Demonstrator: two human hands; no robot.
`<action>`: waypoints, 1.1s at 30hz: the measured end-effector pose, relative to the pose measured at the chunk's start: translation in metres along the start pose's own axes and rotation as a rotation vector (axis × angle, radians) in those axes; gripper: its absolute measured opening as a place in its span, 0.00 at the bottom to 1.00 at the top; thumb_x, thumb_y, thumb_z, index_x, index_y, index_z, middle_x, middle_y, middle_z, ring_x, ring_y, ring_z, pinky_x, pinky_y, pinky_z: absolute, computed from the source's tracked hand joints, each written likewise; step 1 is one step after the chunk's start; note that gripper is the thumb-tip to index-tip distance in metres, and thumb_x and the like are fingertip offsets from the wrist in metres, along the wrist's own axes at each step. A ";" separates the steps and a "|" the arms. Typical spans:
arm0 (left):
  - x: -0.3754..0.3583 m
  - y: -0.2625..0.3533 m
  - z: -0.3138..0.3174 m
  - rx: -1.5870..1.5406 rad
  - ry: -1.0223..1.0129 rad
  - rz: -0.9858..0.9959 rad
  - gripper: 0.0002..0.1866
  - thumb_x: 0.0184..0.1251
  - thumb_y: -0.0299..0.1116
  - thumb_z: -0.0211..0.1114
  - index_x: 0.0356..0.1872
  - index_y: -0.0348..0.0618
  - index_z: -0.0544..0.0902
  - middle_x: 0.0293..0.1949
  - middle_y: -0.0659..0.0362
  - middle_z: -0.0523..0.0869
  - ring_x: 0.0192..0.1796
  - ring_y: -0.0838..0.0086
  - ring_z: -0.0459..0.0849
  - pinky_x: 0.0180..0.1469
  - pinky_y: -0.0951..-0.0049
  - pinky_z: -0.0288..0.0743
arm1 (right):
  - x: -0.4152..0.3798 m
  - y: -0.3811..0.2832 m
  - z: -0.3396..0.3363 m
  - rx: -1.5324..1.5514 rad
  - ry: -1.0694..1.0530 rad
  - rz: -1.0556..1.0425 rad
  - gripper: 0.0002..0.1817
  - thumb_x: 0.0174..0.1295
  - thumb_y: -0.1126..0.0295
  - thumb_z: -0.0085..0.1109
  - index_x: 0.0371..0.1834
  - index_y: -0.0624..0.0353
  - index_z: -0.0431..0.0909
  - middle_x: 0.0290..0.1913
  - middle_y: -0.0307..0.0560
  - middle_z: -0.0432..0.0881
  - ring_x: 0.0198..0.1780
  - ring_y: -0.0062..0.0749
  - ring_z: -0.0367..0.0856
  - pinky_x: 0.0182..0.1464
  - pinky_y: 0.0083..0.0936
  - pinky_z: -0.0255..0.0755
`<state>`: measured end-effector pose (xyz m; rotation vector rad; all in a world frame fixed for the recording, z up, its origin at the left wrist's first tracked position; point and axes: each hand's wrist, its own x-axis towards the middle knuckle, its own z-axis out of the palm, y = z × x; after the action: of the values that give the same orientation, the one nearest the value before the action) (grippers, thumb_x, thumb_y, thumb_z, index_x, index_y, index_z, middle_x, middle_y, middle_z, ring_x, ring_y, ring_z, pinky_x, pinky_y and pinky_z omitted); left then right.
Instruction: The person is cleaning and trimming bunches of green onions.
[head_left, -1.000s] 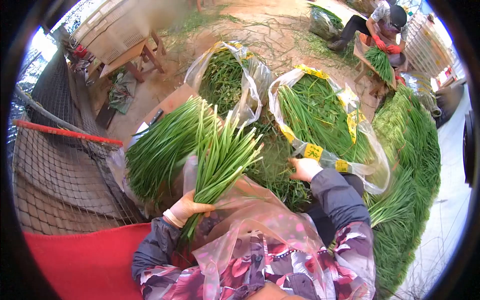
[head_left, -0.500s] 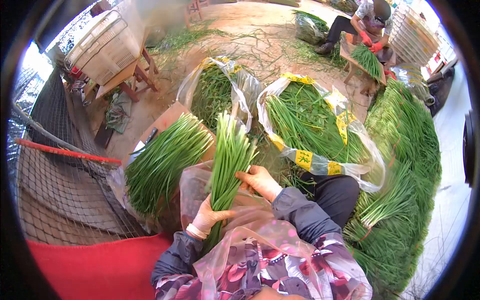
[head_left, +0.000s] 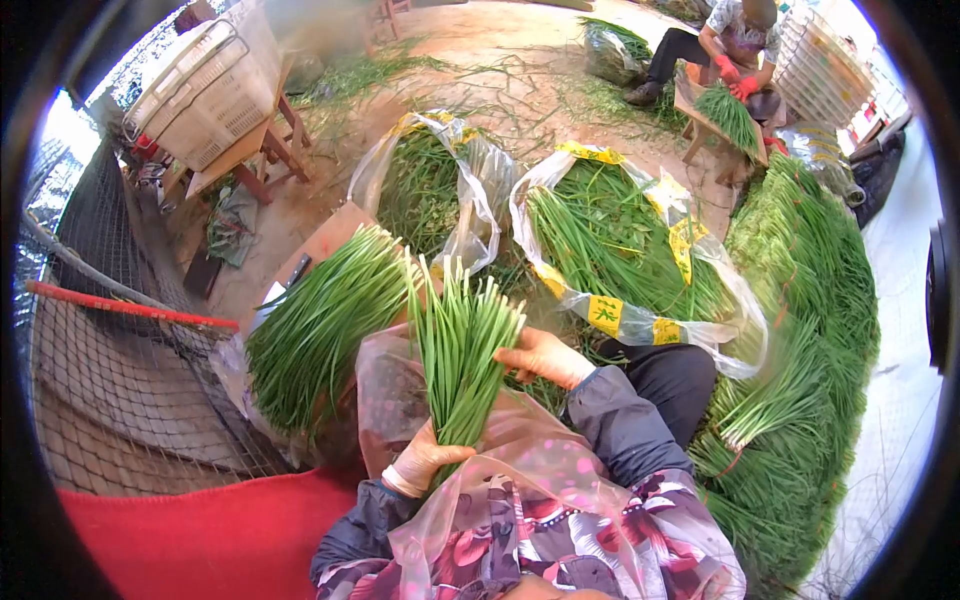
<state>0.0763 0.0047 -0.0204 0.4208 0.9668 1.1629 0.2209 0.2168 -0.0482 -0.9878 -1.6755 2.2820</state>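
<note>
In front of my lap stands a bunch of garlic chives [head_left: 465,345], pale stem ends up and fanned out, green leaves hanging down. My left hand [head_left: 428,457], in a thin glove, is wrapped round its lower part. My right hand [head_left: 545,357], gloved too, is closed at the upper right edge of the bunch, its fingertips on the stems and partly hidden. A larger pile of trimmed chives [head_left: 325,330] lies on a board just left of the bunch. A clear plastic apron [head_left: 540,450] covers my lap.
Two plastic bags, one left [head_left: 480,230] and one right [head_left: 605,315], hold loose greens ahead. A long heap of chives [head_left: 810,380] lies right. A knife [head_left: 299,270] rests by the pile. A co-worker [head_left: 735,60] in red gloves handles chives. Crates [head_left: 205,100] stand far left.
The held bunch has dropped slightly and its stem ends have spread wider. My left hand has moved down a little; my right hand has shifted right with the bunch's edge.
</note>
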 end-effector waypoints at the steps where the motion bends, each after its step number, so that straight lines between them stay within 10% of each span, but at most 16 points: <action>1: 0.001 -0.001 0.007 -0.061 0.005 -0.023 0.34 0.51 0.19 0.71 0.63 0.42 0.71 0.53 0.59 0.80 0.56 0.73 0.79 0.59 0.71 0.72 | 0.000 0.002 0.003 0.012 0.083 0.010 0.19 0.62 0.57 0.63 0.49 0.58 0.77 0.31 0.39 0.79 0.24 0.19 0.72 0.27 0.19 0.67; 7: 0.005 -0.013 0.014 -0.019 0.030 -0.038 0.33 0.51 0.19 0.70 0.61 0.41 0.72 0.51 0.59 0.81 0.51 0.73 0.81 0.53 0.72 0.75 | 0.057 0.026 -0.003 0.680 0.585 -0.191 0.12 0.66 0.62 0.55 0.44 0.59 0.78 0.34 0.40 0.81 0.33 0.29 0.76 0.39 0.27 0.72; 10: -0.007 -0.011 0.007 0.010 0.064 -0.043 0.32 0.50 0.19 0.70 0.61 0.41 0.73 0.49 0.58 0.82 0.49 0.73 0.82 0.50 0.73 0.76 | 0.079 0.017 -0.073 1.071 0.558 -0.288 0.08 0.65 0.67 0.54 0.39 0.58 0.78 0.15 0.27 0.63 0.11 0.17 0.53 0.13 0.23 0.46; 12: -0.021 -0.006 -0.002 0.035 0.119 -0.027 0.32 0.50 0.19 0.70 0.60 0.41 0.73 0.49 0.58 0.82 0.47 0.73 0.82 0.49 0.73 0.77 | 0.069 0.006 -0.129 0.906 0.607 -0.278 0.09 0.63 0.68 0.54 0.43 0.58 0.78 0.18 0.34 0.70 0.14 0.24 0.64 0.15 0.27 0.56; 14: -0.028 0.002 -0.012 0.049 0.168 -0.039 0.31 0.50 0.18 0.70 0.60 0.41 0.74 0.48 0.58 0.82 0.46 0.72 0.83 0.47 0.74 0.78 | 0.063 0.015 -0.145 -0.511 0.482 -0.602 0.20 0.59 0.64 0.60 0.52 0.63 0.77 0.28 0.43 0.83 0.26 0.33 0.79 0.31 0.33 0.73; 16: -0.032 0.016 -0.019 0.040 0.172 -0.126 0.29 0.49 0.16 0.67 0.58 0.39 0.75 0.40 0.59 0.83 0.33 0.75 0.82 0.32 0.78 0.75 | 0.019 -0.023 -0.101 -0.805 0.085 0.219 0.39 0.54 0.58 0.65 0.68 0.65 0.64 0.47 0.56 0.84 0.51 0.41 0.81 0.55 0.31 0.71; 18: -0.032 0.029 -0.016 -0.072 0.157 -0.182 0.28 0.49 0.17 0.65 0.56 0.38 0.75 0.32 0.59 0.82 0.23 0.77 0.76 0.23 0.79 0.67 | 0.028 0.012 -0.098 -0.604 -0.008 0.070 0.59 0.50 0.57 0.71 0.78 0.56 0.36 0.71 0.58 0.63 0.72 0.42 0.61 0.70 0.29 0.57; 20: -0.027 0.030 -0.020 -0.023 0.103 -0.219 0.25 0.49 0.18 0.64 0.54 0.37 0.76 0.28 0.58 0.81 0.20 0.77 0.75 0.22 0.79 0.67 | 0.027 0.008 -0.068 0.063 -0.089 -0.129 0.57 0.52 0.64 0.71 0.77 0.57 0.38 0.72 0.56 0.60 0.70 0.40 0.63 0.72 0.29 0.54; 22: -0.020 0.024 -0.019 0.040 0.066 -0.208 0.23 0.50 0.20 0.64 0.51 0.36 0.77 0.25 0.57 0.80 0.18 0.76 0.74 0.20 0.78 0.65 | 0.038 -0.003 -0.026 -0.006 -0.173 -0.474 0.48 0.55 0.70 0.67 0.76 0.58 0.46 0.69 0.54 0.65 0.69 0.39 0.64 0.70 0.32 0.57; 24: -0.018 0.011 -0.023 0.113 0.107 -0.212 0.21 0.50 0.21 0.65 0.49 0.36 0.77 0.25 0.56 0.80 0.18 0.76 0.74 0.19 0.78 0.65 | 0.068 0.019 -0.004 0.714 -0.047 0.024 0.24 0.60 0.73 0.61 0.61 0.61 0.72 0.52 0.45 0.81 0.52 0.32 0.79 0.58 0.27 0.71; 27: -0.021 0.013 -0.026 0.079 0.082 -0.181 0.22 0.49 0.24 0.67 0.49 0.36 0.77 0.23 0.55 0.80 0.17 0.76 0.74 0.19 0.78 0.65 | 0.074 0.027 -0.017 0.528 0.102 -0.271 0.12 0.60 0.76 0.57 0.47 0.62 0.79 0.38 0.43 0.84 0.39 0.28 0.82 0.42 0.24 0.76; 29: -0.029 0.026 -0.020 0.022 0.111 -0.199 0.23 0.50 0.24 0.67 0.50 0.35 0.77 0.23 0.54 0.80 0.17 0.75 0.74 0.18 0.78 0.65 | 0.077 0.015 -0.070 0.363 0.385 -0.358 0.13 0.64 0.69 0.51 0.47 0.62 0.80 0.17 0.31 0.67 0.16 0.18 0.61 0.18 0.19 0.57; 31: -0.035 0.021 -0.039 -0.068 0.080 -0.155 0.22 0.51 0.24 0.65 0.51 0.35 0.75 0.22 0.53 0.79 0.16 0.73 0.73 0.17 0.77 0.63 | 0.057 0.009 -0.116 0.699 0.586 -0.423 0.12 0.65 0.68 0.52 0.44 0.63 0.80 0.14 0.29 0.63 0.14 0.15 0.56 0.15 0.20 0.51; 33: -0.028 0.016 -0.054 -0.067 0.037 -0.105 0.22 0.51 0.24 0.65 0.51 0.35 0.75 0.22 0.53 0.79 0.16 0.73 0.73 0.17 0.77 0.63 | 0.047 0.020 -0.132 0.300 0.338 -0.247 0.19 0.61 0.64 0.61 0.52 0.64 0.77 0.24 0.39 0.78 0.23 0.22 0.72 0.25 0.24 0.67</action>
<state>0.0206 -0.0250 -0.0269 0.2926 0.9678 1.1078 0.2655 0.3372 -0.1069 -0.9699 -1.2046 1.9950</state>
